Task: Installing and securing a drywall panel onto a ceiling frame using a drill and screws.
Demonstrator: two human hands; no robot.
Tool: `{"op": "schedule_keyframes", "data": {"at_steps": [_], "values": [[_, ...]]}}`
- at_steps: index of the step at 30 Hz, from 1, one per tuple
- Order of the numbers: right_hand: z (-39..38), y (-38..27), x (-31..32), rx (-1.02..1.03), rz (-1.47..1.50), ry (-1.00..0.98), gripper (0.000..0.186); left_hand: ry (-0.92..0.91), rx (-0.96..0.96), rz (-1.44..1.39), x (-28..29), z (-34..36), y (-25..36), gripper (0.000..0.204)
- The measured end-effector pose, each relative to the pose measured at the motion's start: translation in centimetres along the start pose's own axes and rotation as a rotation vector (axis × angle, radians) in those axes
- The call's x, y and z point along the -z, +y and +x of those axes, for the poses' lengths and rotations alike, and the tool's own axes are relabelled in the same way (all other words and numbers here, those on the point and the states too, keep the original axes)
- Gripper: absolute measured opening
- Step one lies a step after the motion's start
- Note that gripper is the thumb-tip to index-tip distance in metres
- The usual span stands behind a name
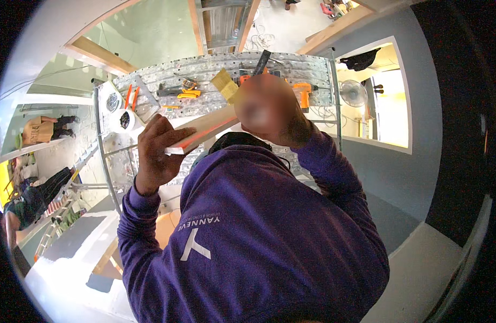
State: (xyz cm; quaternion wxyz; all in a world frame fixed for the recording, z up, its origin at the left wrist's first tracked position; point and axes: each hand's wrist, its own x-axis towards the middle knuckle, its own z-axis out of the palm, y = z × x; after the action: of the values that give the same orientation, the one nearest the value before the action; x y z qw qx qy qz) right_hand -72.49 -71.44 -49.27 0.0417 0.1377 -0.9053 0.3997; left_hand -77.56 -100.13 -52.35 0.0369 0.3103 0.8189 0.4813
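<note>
My left hand [159,148] is closed around the near end of a long pale bar with an orange-red edge [209,128]. Its fingers and thumb press on the end of the bar, which slants up to the right. At the bar's far end is my right hand [297,128], raised at the purple sleeve. A blurred patch covers its fingers, so their grip is hidden. Beyond the hands, tools lie on a perforated metal scaffold platform [167,70]: an orange cordless drill [303,95], an orange-yellow utility knife [189,94] and a flat yellowish piece [224,86].
A white bucket [125,121] with dark contents and a tray of small dark pieces [113,100] stand at the platform's left. Metal scaffold posts [337,102] rise at its sides. A fan [353,93] is beyond on the right. Another person in dark clothes [38,196] is at far left.
</note>
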Motion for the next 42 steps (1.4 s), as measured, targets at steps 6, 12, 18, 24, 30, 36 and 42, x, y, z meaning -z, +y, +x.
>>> {"op": "schedule_keyframes", "data": {"at_steps": [6,12,18,24,30,36,42], "values": [[-2.6,5.3,0.5,-0.306,-0.036,0.018,0.017,0.017,-0.065,0.199,2.2,0.8,2.4,0.038],[-3.3,6.7,1.5,-0.323,-0.088,0.017,0.021,0.079,-0.001,0.187,3.4,-0.5,1.9,0.044],[-1.2,3.0,0.6,0.137,-0.059,0.002,0.022,0.051,-0.043,0.193,3.2,-0.5,2.3,0.044],[-0.1,2.3,-0.7,0.396,-0.115,0.025,0.016,0.049,-0.104,0.186,3.1,-0.5,2.6,0.046],[0.2,1.5,-0.4,0.441,-0.185,0.019,0.012,0.049,-0.112,0.173,3.2,-0.9,2.9,0.045],[0.3,1.3,-0.8,0.464,-0.312,0.063,0.01,0.026,-0.113,0.209,3.2,-0.7,3.0,0.043],[0.1,1.9,-1.2,0.178,-0.113,-0.084,0.009,0.004,-0.162,0.272,2.7,-0.2,2.9,0.038]]}}
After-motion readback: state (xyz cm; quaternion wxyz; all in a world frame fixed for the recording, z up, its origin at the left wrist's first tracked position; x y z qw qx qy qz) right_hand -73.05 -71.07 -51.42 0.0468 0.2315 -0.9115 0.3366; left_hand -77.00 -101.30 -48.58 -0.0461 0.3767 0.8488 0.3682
